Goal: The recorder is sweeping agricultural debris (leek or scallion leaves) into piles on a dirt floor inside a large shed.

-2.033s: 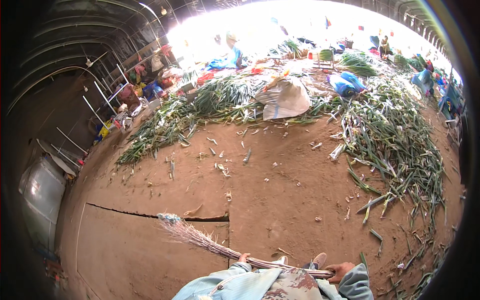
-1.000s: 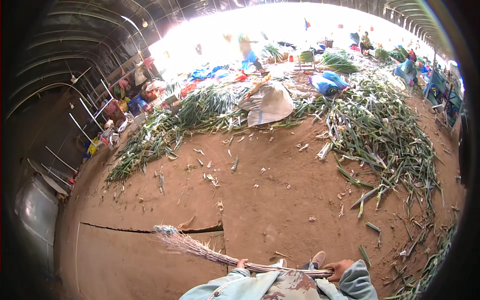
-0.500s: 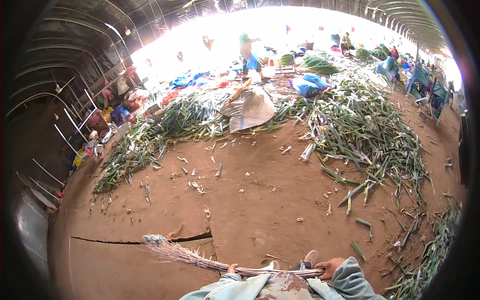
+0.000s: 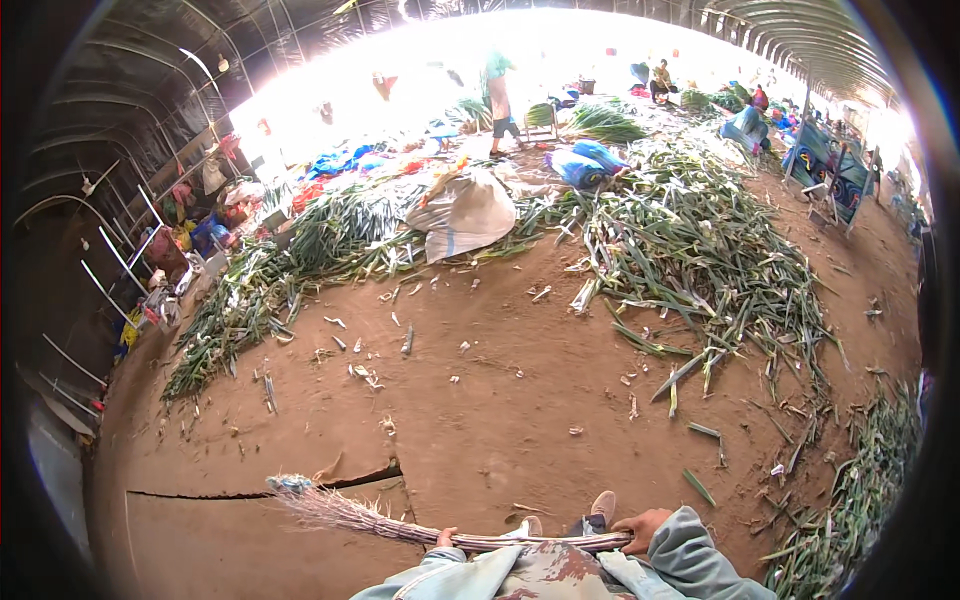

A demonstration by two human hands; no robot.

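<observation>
A twig broom [image 4: 365,517] lies sideways across the front of my body, its brushy end pointing left. Bluish plastic [image 4: 290,483] is caught at the tip of the bristles. My left hand [image 4: 446,537] is closed round the handle near where the twigs begin to spread. Near the other end of the handle, my right hand [image 4: 643,528] grips it with the fingers wrapped over. My shoes show just beyond the handle, on the brown dirt floor [image 4: 480,420].
Green onion leaves [image 4: 720,270] form a long heap at right, with more onions [image 4: 340,230] at far left. A white sack [image 4: 465,215] sits between them. Another person [image 4: 499,95] stands beyond it. A dark crack [image 4: 220,495] crosses the floor at left. Trimmings lie scattered about.
The whole view has shifted, so the heaps and sack appear further left. My hands keep the same hold on the broom. The far person now stands more upright.
</observation>
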